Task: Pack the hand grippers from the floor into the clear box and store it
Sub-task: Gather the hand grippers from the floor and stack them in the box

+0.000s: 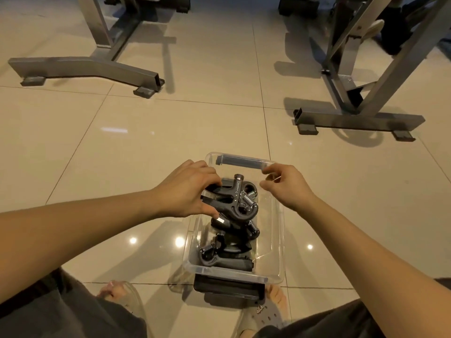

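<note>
Left grip (192, 189) pinches the handles of the top hand gripper (240, 200), which lies crosswise over the clear box (278, 240), head pointing right from my hold; right grip (285, 186) curls by the far rim, contact I cannot tell

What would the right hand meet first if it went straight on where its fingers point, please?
The right hand would likely meet the grey handle at the far end of the clear box; depth is unclear.
</note>
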